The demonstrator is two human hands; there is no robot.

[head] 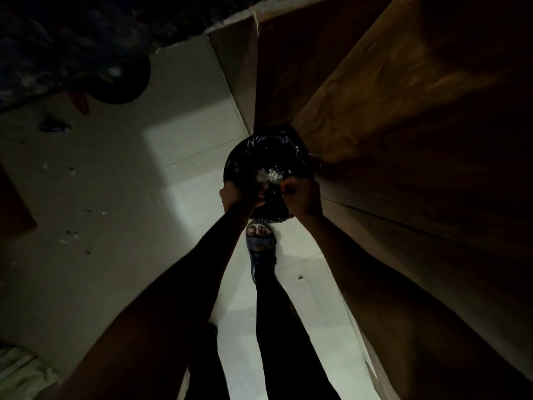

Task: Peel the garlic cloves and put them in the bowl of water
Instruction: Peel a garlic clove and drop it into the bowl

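Note:
A round bin lined with a black bag point(259, 153) stands on the floor beside a wooden cabinet. A small heap of pale garlic skins point(268, 175) lies inside it. My left hand point(240, 194) and my right hand point(300, 193) hang close together over the bin's near side, both with fingers curled. The light is too dim to show whether either hand holds anything. No garlic cloves and no bowl of water are in view.
A wooden cabinet side point(403, 111) rises on the right, touching the bin. My foot in a blue sandal point(261, 243) stands on the pale tiled floor point(187, 174) just behind the bin. A dark round object point(124, 82) and something red point(80, 103) sit far left.

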